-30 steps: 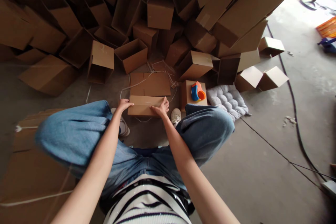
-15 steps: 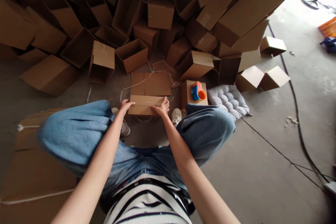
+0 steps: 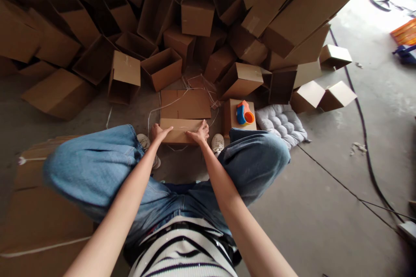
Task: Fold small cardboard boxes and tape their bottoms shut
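Note:
Between my feet sits a small cardboard box [image 3: 180, 125] with its long top face up. My left hand [image 3: 160, 132] grips its left end, the thumb stretched over the top and the fingers down the side. At the other end my right hand [image 3: 199, 132] holds the box, thumb on top and fingers around the right edge. Just behind it a flat piece of cardboard [image 3: 186, 104] lies on the floor. An orange and blue tape dispenser [image 3: 244, 113] rests on another cardboard box [image 3: 229, 117] to the right of my hands.
Many open cardboard boxes [image 3: 197, 17] are piled ahead. White strapping [image 3: 152, 110] loops loosely around the flat cardboard. A grey cushion [image 3: 282, 123] lies at the right, with a black cable [image 3: 364, 138] beyond. Flat cardboard bundled with string [image 3: 48, 207] is at my left.
My left hand has shifted inward, its thumb reaching farther over the box top. My right hand keeps its hold, and the box stays in place. The view has moved very slightly.

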`<state>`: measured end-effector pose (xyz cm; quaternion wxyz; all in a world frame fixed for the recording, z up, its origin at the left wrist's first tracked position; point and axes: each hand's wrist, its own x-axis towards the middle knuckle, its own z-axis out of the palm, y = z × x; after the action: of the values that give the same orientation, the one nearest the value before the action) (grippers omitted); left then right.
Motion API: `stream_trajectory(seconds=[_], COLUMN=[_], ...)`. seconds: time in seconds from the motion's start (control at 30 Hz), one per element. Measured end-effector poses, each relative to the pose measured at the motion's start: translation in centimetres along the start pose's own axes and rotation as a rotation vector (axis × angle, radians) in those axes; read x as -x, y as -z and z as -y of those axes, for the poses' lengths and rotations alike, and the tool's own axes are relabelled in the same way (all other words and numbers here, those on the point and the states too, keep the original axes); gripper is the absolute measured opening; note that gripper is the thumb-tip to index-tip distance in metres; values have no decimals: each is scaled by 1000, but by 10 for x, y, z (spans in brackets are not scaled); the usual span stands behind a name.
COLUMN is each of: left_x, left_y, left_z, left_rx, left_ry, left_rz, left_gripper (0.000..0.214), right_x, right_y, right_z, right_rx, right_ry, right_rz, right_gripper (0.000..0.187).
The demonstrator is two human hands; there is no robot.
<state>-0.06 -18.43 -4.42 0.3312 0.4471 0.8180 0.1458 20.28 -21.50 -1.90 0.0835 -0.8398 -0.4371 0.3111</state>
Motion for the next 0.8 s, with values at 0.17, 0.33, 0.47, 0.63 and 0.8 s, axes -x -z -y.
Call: stream_trajectory(seconds=[0.17,0.33,0.47,0.63,0.8], left_x=[14,14,14,12,9], left_y=[-1,0,0,-1,-3], left_z=[-9,-10,-10,-8,-6], left_rx=[-35,-10,-4,19,35], left_ry=[25,39,32,48,51], left_rz=[-28,-19,-8,-15,-18], left_gripper=[84,86,84,80,81], right_x=[-1,-2,-2,-2,-5], right_y=[6,8,3,-4,-3], right_z=[16,34,46,50,50], right_rx=[17,90,104,131,121], right_ry=[-109,-170,-225,-243,-253], right_rz=[55,67,32,14,41], right_gripper=[121,134,145,151,147])
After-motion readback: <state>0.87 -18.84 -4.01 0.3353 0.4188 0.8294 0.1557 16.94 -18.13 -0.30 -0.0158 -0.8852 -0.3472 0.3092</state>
